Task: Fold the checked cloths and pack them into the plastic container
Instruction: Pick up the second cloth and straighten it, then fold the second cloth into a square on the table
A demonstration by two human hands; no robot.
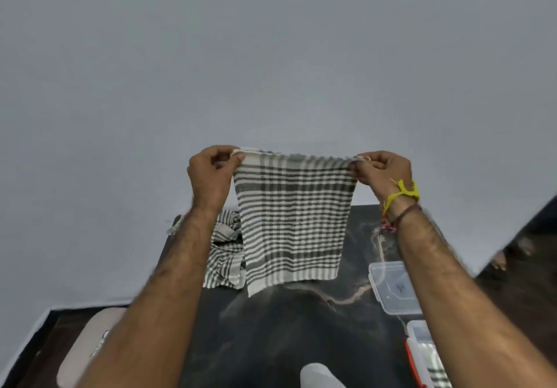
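Left hand point(211, 173) pinched the top left corner of a checked cloth point(292, 221), fingers curled over the hem. Right hand point(381, 170) pinched the top right corner the same way; both grips tight on fabric. Yellow band point(404, 193) and a dark thread on the right wrist.

Cloth held up between the hands, top edge stretched taut, the rest hanging flat and upright above the surface point(286, 327), lower edge clear of it. Grey and white check.

Behind the left forearm, a heap point(224, 255) of more checked cloths lay crumpled on the surface, near its far left edge.

Container point(394, 288), clear plastic, sat on the surface to the right, partly hidden by the right forearm. Just nearer, a second clear box point(428, 354) with a red edge, holding what looked like checked fabric, though blurred.
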